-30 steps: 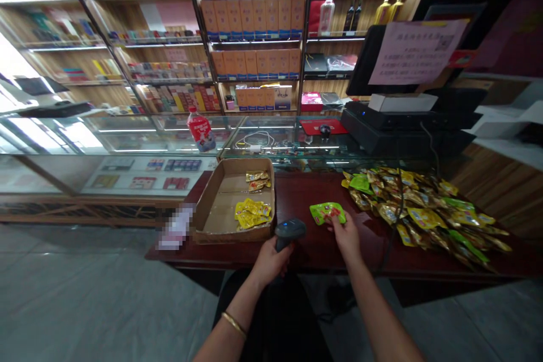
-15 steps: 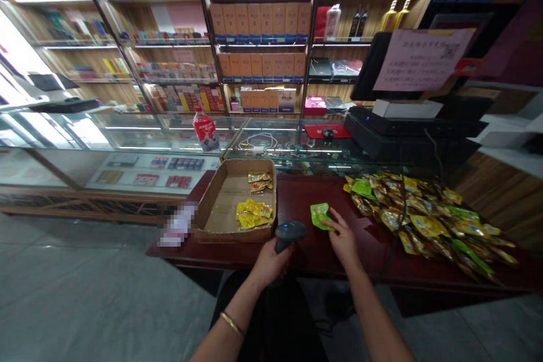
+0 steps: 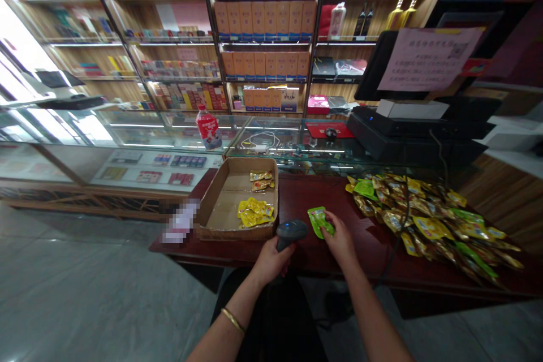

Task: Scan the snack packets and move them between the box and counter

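My left hand [image 3: 272,260] is wrapped round the handle of a dark barcode scanner [image 3: 292,229], whose head points away over the table's front edge. A green snack packet [image 3: 317,223] is pinched between the fingers and thumb of my right hand [image 3: 339,238], to the right of the scanner. Left of both hands stands an open cardboard box [image 3: 220,232]. Yellow packets [image 3: 255,212] lie in its near right part, and a few gold packets [image 3: 261,180] farther back. On the right spreads a heap of gold, yellow and green packets [image 3: 428,220].
The dark red table [image 3: 297,192] meets a glass counter [image 3: 169,134] bearing a red-labelled bottle [image 3: 208,128], a white cable [image 3: 259,140] and a mouse [image 3: 331,133]. A monitor [image 3: 382,62] with a paper sheet stands back right. A cable crosses the packet heap.
My right hand has closed on the green packet, which now sits tilted and slightly nearer me. The scanner stays in my left hand. The whole view has shifted a little.
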`<state>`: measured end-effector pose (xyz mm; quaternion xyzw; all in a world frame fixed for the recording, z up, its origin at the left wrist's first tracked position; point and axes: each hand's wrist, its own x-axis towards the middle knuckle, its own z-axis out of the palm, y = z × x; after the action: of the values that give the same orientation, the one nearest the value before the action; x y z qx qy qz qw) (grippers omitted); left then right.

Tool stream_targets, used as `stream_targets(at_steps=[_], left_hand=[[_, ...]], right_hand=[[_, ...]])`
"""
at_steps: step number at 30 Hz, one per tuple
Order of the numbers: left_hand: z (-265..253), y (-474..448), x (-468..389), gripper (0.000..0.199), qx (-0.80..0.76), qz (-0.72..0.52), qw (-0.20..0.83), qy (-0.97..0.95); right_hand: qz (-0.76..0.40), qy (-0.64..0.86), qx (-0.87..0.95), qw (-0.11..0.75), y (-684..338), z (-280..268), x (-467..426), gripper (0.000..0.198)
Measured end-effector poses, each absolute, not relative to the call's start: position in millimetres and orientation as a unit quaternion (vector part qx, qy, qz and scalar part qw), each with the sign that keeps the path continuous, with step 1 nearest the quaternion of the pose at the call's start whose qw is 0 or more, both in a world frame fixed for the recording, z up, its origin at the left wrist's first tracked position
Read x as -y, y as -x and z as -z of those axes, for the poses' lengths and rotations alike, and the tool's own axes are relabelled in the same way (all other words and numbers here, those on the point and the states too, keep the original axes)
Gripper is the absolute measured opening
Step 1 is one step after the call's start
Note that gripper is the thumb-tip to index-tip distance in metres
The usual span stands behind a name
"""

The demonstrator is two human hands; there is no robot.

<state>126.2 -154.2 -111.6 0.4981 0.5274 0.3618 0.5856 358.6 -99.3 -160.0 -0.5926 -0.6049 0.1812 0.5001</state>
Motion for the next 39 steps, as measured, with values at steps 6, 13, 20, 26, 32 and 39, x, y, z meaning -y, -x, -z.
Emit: stream_targets(at_steps=[6,13,20,26,32,39], left_hand=[[109.8,-125.6,155.1,0.043,-0.516,-0.382,0.594,-0.486],[115.0,-125.5,154.2,0.043,-0.507,-0.397,0.589,-0.488],[117.2,-127.1,155.4,0.044,-0.52,-0.401,0.584,-0.478],[116.6,-131.2,154.0,0.041,-0.535,-0.402,0.574,-0.472],[119.8,-131.7,151.4,0.037,-0.523,-0.393,0.589,-0.475],[123.9,-131.0,152.4,0.038,-0.524,-0.4,0.592,-0.465]], right_hand=[[-0.184,0.584,0.598,0.518,-360.1,160.8,103.4,0.044],[-0.173,0.575,0.601,0.527,-360.3,164.1,101.4,0.044],[-0.163,0.575,0.604,0.527,-359.9,162.6,100.4,0.046],[-0.184,0.574,0.609,0.516,-360.2,160.1,103.0,0.037],[-0.194,0.589,0.589,0.518,-358.5,138.2,78.2,0.046],[-0.213,0.474,0.749,0.411,-263.5,64.8,-11.2,0.028]])
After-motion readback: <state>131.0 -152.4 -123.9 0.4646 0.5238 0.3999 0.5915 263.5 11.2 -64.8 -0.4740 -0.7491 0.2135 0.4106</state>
